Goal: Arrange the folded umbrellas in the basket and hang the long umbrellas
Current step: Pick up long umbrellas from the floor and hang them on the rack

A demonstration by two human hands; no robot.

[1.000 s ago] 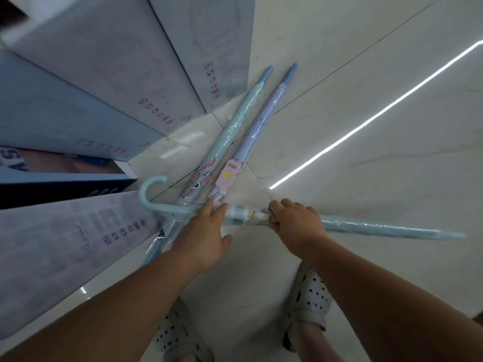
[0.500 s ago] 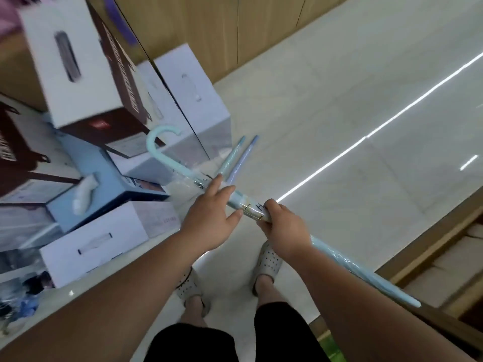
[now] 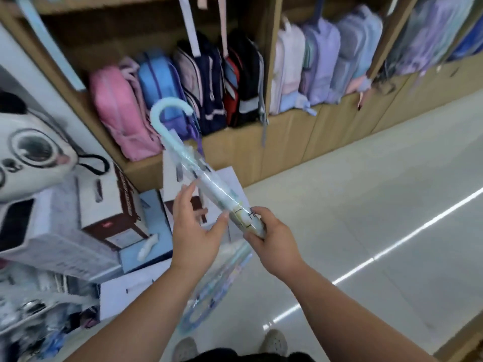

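A wooden shelf unit (image 3: 287,131) fills the far side, with two bays in plain view packed with upright backpacks (image 3: 209,82): roughly five in the left bay, pink, blue, navy and red, and about four pastel ones in the right bay; blur makes the count uncertain. At the left, stacked boxes (image 3: 78,231) stand on the pale tiled floor (image 3: 366,205), with one panda-faced bag (image 3: 28,155) above them. One long umbrella (image 3: 209,189), pale blue and wrapped in clear plastic, is held tilted in the air in front of the boxes, its hooked handle (image 3: 167,113) up toward the shelves and its lower length running down between the forearms. The right hand (image 3: 274,239) is clenched around the shaft at mid-length. The left hand (image 3: 196,231) is half open, fingertips touching the wrapped shaft just above. Two shoes (image 3: 274,343) show at the bottom edge.
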